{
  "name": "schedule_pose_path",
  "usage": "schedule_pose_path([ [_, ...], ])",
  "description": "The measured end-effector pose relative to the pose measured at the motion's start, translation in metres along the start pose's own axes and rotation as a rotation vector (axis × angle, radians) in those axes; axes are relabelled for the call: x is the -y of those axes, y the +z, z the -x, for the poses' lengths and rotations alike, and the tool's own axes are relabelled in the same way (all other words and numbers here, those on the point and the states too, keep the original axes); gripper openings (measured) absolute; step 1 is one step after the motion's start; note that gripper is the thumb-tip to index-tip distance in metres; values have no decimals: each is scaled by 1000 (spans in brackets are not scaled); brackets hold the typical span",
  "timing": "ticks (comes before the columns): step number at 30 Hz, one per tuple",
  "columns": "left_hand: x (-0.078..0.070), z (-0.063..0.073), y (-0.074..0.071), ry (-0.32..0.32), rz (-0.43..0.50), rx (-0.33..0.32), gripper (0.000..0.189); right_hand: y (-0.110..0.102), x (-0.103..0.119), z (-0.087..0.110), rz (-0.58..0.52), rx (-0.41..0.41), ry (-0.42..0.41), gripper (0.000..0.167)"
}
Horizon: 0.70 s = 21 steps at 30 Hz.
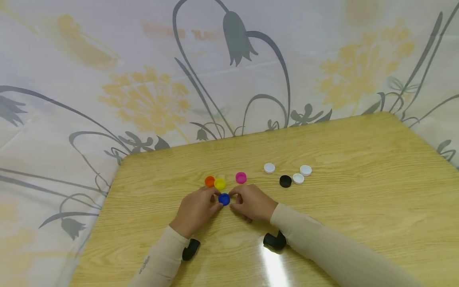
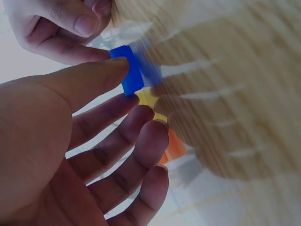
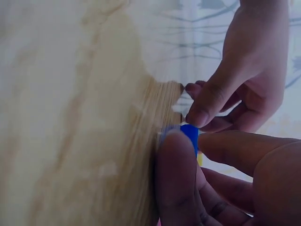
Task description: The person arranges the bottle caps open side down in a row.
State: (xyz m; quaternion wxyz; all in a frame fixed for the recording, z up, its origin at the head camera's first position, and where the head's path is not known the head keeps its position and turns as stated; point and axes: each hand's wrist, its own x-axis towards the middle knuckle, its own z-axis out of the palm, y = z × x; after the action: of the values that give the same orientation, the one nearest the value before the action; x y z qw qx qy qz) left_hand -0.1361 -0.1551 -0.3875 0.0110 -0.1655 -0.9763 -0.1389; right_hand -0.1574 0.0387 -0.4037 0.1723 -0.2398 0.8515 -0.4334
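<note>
A small round blue cap (image 1: 224, 199) is held near the front of the wooden table. My left hand (image 1: 196, 210) pinches its left side between thumb and index finger, as the left wrist view shows, with the other fingers loosely bent. From the right, my right hand (image 1: 254, 203) reaches in with bent fingers. One right fingertip meets the edge of the blue cap (image 2: 127, 84); the thumb looks apart from it. Just beyond the hands lie a yellow cap (image 1: 220, 183), an orange cap (image 1: 209, 181) partly behind it, and a pink cap (image 1: 241, 177).
Further right lie a black cap (image 1: 285, 181) and three white caps (image 1: 269, 168), one beside the black cap. Patterned cloth (image 1: 229, 79) hangs behind the table (image 1: 358, 167). Black devices (image 1: 275, 241) are strapped under both wrists.
</note>
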Motion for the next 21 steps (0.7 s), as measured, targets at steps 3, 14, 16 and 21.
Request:
schedule_pose_path([
  [3, -1, 1, 0, 13, 7, 4, 21, 1, 0, 2, 18, -1, -2, 30],
  [14, -4, 17, -1, 75, 37, 48, 18, 7, -1, 14, 58, 0, -88, 23],
  [16, -3, 21, -2, 86, 42, 55, 18, 8, -2, 15, 33, 16, -100, 21],
  [21, 0, 25, -2, 98, 61, 79, 19, 8, -4, 16, -22, 53, -127, 17],
])
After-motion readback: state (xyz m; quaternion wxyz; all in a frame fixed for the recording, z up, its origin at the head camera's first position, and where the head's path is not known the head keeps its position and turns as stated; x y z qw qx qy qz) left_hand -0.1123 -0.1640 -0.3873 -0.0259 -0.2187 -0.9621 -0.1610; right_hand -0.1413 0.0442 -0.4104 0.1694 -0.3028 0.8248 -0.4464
